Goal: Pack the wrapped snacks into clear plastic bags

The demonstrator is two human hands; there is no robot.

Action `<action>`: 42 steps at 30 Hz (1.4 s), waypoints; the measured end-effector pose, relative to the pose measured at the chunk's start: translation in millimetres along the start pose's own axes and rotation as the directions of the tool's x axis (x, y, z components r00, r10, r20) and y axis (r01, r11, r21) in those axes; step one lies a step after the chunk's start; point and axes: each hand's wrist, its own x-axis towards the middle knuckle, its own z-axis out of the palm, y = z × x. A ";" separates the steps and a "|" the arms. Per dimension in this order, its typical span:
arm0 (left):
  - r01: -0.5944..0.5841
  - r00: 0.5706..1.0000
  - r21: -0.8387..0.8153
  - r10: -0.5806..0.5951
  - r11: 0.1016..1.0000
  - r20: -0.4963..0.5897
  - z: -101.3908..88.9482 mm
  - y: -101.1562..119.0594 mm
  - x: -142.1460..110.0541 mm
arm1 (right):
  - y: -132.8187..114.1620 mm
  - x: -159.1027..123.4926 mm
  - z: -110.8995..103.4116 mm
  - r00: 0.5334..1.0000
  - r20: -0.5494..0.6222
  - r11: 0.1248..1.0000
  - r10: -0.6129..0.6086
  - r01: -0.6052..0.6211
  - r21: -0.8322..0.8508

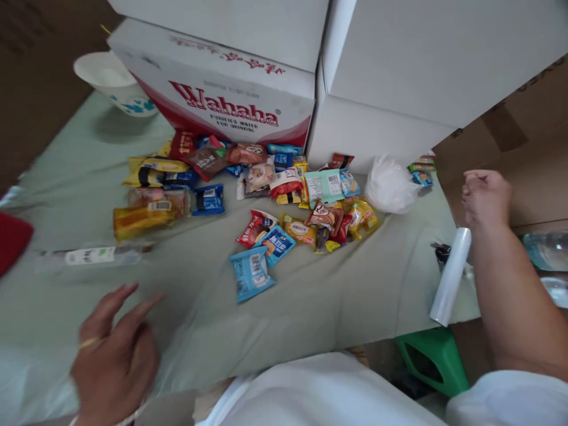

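Note:
My left hand [118,355] is over the front left of the table, its fingers apart and nothing in them. A long clear packet with a white label [91,255] lies just beyond its fingertips. My right hand [488,195] is closed in a fist past the table's right edge; whatever it may hold is hidden. Nearest to it are a white plastic roll [450,278] and a bunched white plastic bag [390,184]. Wrapped snacks lie in loose groups across the table, among them a light blue packet [252,275], a dark blue packet [208,200] and yellow packets [144,220].
A Wahaha water carton [231,103] and plain white boxes [390,127] stand along the back of the cloth-covered table [319,302]. At the back left is a white bowl with blue marks [118,86]. A green stool [437,361] stands below the right front edge.

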 end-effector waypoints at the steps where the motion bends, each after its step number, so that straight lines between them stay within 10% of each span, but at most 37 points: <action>1: -0.027 0.999 0.004 0.027 1.000 0.031 7.5 4.8 10.4 | -12.4 -1.0 -0.5 1.000 0.011 0.998 0.025 -0.025 0.052; 7: -0.035 0.979 0.199 -0.006 0.979 0.203 34.5 21.1 23.7 | -66.2 -2.0 30.2 0.876 0.465 0.971 -0.131 0.208 -0.117; 11: -0.074 0.983 0.197 0.038 0.978 0.179 35.5 13.0 17.8 | -66.6 -18.3 53.4 0.731 0.654 0.733 -0.197 0.553 -0.397; 18: -0.104 0.994 0.026 0.103 0.994 0.028 21.9 -1.6 4.9 | -58.3 -27.6 28.4 0.797 0.530 0.743 -0.288 0.535 -0.402; 23: 0.208 0.952 -0.095 -0.224 0.974 -0.211 5.7 15.0 -39.5 | -43.9 -27.1 34.8 0.839 0.539 0.748 -0.075 0.405 -0.526; 28: 0.126 0.978 -0.233 -0.160 0.964 -0.133 5.4 30.9 -68.3 | -30.0 -42.5 65.2 0.865 0.497 0.688 -0.062 0.398 -0.607; 34: 0.108 0.973 -0.255 -0.155 0.961 -0.173 0.2 25.1 -86.1 | -22.9 -39.9 36.3 0.906 0.413 0.803 -0.094 0.314 -0.506; 42: 0.028 0.992 -0.306 -0.063 0.952 -0.106 3.0 40.8 -76.6 | -64.6 -47.0 76.9 0.890 0.455 0.895 0.029 0.179 -0.408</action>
